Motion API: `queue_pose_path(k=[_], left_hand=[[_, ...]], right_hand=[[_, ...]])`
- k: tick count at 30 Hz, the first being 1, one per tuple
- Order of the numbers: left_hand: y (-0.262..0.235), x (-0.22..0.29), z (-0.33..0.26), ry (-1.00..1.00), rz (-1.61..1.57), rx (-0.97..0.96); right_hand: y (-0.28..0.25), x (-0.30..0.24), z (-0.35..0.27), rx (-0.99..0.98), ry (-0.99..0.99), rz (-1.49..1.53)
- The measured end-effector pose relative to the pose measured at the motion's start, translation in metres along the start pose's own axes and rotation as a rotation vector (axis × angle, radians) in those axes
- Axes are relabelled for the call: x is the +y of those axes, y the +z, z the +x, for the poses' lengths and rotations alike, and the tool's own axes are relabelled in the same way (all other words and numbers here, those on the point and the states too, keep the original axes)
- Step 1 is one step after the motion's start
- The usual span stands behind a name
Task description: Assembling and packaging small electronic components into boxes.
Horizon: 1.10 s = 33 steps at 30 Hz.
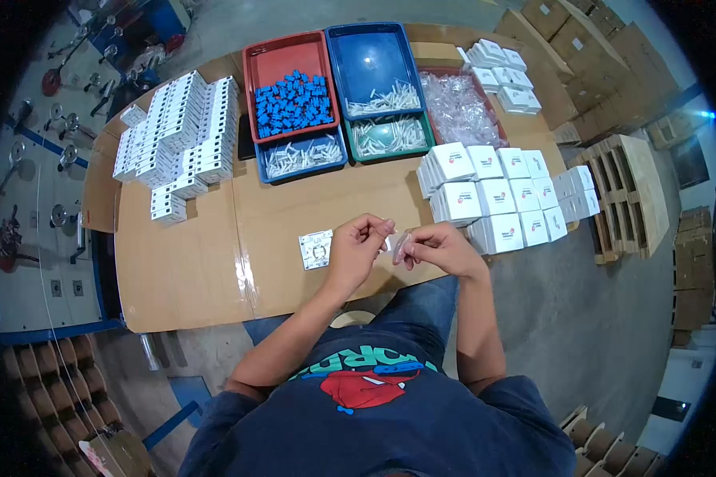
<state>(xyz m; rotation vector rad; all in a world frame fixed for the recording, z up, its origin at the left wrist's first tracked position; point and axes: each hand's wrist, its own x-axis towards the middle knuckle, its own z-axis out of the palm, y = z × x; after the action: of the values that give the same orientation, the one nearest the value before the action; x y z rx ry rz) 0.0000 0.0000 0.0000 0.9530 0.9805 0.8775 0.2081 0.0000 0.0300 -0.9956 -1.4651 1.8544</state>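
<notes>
My right hand (447, 250) pinches a small clear plastic bag (402, 245) near the front edge of the cardboard-covered table. Just to its left, my left hand (359, 248) is closed, thumb against fingertips. A small pale bit shows by those fingers, too small to name. Beside the left wrist lies a flat white square piece (315, 250) with dark line markings on its face.
At the back stand a red tray (288, 65) of blue plastic parts, blue trays (370, 60) and a green tray (391, 151) with white plugs, and a bin of clear bags (461, 103). White boxes (501, 195) are stacked right; white units (179, 131) left.
</notes>
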Motion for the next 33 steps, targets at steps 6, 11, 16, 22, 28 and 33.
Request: queue_pose_path(k=[6, 11, 16, 22, 28, 33], left_hand=[[0.006, -0.015, -0.014, 0.165, -0.043, 0.154], [-0.003, -0.017, -0.016, 0.34, 0.117, 0.463], [-0.037, -0.012, -0.035, 0.563, 0.275, 0.421], [-0.047, -0.011, -0.041, 0.409, 0.38, 0.146], [-0.057, -0.017, -0.041, 0.251, 0.359, 0.131], [-0.053, -0.025, -0.039, 0.174, 0.337, 0.256]], right_hand=[[0.015, 0.018, 0.006, 0.008, -0.084, 0.142], [0.035, 0.023, 0.02, 0.084, -0.035, 0.254], [0.047, 0.021, 0.03, 0.179, -0.028, -0.008], [0.058, 0.025, 0.034, 0.248, -0.028, -0.267], [0.062, 0.018, 0.037, 0.214, -0.02, -0.462], [0.061, 0.011, 0.04, 0.19, 0.098, -0.757]])
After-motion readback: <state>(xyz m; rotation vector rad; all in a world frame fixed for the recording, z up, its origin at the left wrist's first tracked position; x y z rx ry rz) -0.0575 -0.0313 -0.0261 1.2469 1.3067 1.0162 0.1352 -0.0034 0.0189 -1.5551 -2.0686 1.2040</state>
